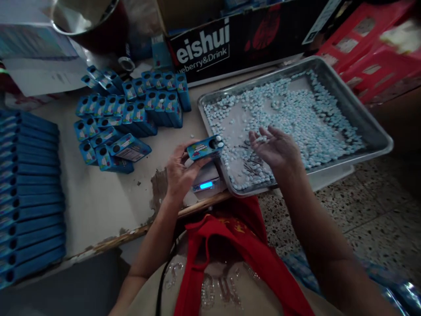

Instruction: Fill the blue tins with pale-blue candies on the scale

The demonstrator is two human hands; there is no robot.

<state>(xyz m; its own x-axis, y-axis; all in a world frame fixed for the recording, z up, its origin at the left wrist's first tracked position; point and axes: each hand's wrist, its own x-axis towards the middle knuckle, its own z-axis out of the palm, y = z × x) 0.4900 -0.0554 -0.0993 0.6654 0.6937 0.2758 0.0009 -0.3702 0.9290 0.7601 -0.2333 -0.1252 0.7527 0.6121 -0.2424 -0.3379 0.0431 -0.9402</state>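
Note:
My left hand (179, 171) grips a small blue candy box (202, 148) at the left edge of the tray, its fingers and thumb round the sides. A round dark hole shows at the box's right end, with a few pale candies at its edge. Over the metal tray (362, 154), my right hand (276, 147) is turned palm up with fingers curved, and a few small pale blue and white candies (261, 138) rest on them. Many loose candies (324, 127) are spread below it. A small scale with a lit blue display (206, 185) sits under my left hand.
Several blue boxes (131, 109) with round holes stand loosely grouped on the table (108, 206). More blue boxes (36, 188) are in a tight row at left. Behind are a black carton (243, 39), a dark metal pot (95, 26) and red plastic baskets (371, 48).

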